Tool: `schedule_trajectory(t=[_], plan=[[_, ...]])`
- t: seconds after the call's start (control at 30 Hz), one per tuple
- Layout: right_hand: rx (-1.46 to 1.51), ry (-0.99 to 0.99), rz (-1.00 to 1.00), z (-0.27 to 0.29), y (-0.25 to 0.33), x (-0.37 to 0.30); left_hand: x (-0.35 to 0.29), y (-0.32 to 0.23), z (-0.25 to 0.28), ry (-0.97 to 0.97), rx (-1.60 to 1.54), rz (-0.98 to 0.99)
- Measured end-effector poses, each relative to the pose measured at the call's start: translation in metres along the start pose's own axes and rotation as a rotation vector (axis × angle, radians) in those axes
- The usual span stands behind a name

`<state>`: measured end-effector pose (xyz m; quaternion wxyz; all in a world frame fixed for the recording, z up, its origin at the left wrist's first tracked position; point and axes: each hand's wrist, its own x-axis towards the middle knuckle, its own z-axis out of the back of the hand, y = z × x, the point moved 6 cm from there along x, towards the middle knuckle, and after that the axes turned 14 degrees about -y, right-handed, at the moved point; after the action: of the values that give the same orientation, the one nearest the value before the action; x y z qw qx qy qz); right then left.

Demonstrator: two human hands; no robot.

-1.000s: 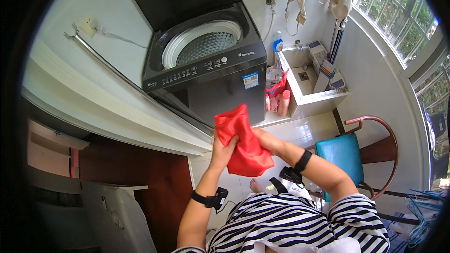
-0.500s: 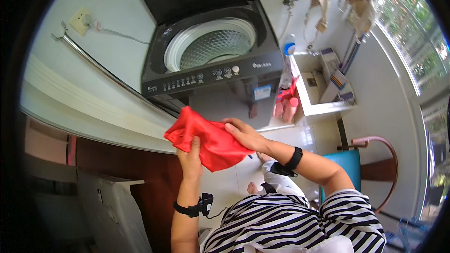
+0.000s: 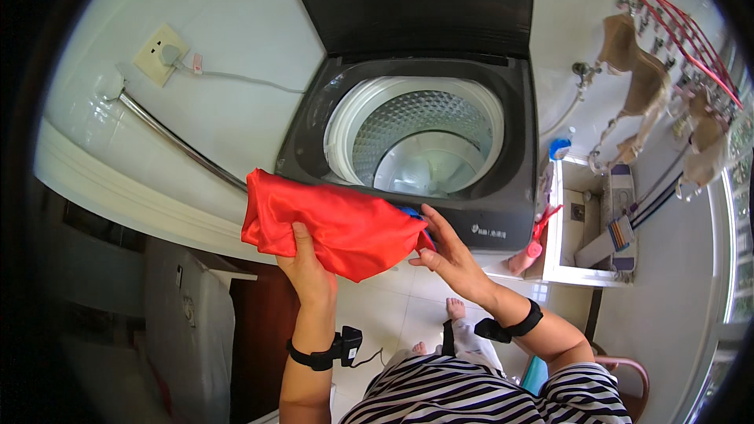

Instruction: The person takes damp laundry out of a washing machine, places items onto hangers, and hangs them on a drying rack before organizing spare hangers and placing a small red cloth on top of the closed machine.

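Observation:
A shiny red satin cloth, loosely folded, hangs in front of the washing machine. My left hand is closed on its lower edge, thumb on top and the fingers hidden underneath. At the cloth's right end, my right hand has its thumb and fingers around the edge, where a bit of blue shows. The machine's dark lid stands raised behind the round opening. Inside, the metal drum shows a dimpled wall and a pale bottom; no laundry is visible in it.
A white sink stands right of the machine, with a blue-capped bottle and a pink bottle beside it. Beige garments hang from a red rack. A metal rail runs along the left wall.
My view has shifted so the drum shows more fully. The cloth is spread wider to the left, and my right hand has moved from on top of it to its right end.

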<state>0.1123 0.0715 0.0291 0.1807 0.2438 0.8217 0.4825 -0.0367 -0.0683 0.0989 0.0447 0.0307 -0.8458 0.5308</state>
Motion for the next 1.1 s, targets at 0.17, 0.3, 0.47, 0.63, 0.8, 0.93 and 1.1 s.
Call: schedule_trajectory(t=[0.17,0.3,0.47,0.63,0.8,0.93,1.1], plan=[[-0.046,0.091,0.013,0.005,0.029,0.034,0.027,0.001,-0.002,-0.072,0.151,-0.012],[-0.186,-0.003,0.103,0.046,0.060,0.062,0.051,0.006,-0.027,-0.149,0.067,-0.028],[-0.313,-0.170,0.217,0.092,0.107,0.094,0.074,0.021,-0.051,-0.211,0.071,-0.020],[-0.654,-0.329,0.450,0.119,0.173,0.128,0.090,0.028,-0.049,-0.278,0.034,-0.051],[-1.028,-0.544,0.844,0.162,0.287,0.186,0.105,0.025,-0.034,-0.337,-0.007,-0.031],[-0.960,-0.571,0.967,0.166,0.352,0.236,0.106,0.023,-0.046,-0.368,-0.015,-0.007],[-1.038,-0.650,1.027,0.154,0.397,0.282,0.110,0.010,-0.049,-0.363,-0.035,-0.060]])
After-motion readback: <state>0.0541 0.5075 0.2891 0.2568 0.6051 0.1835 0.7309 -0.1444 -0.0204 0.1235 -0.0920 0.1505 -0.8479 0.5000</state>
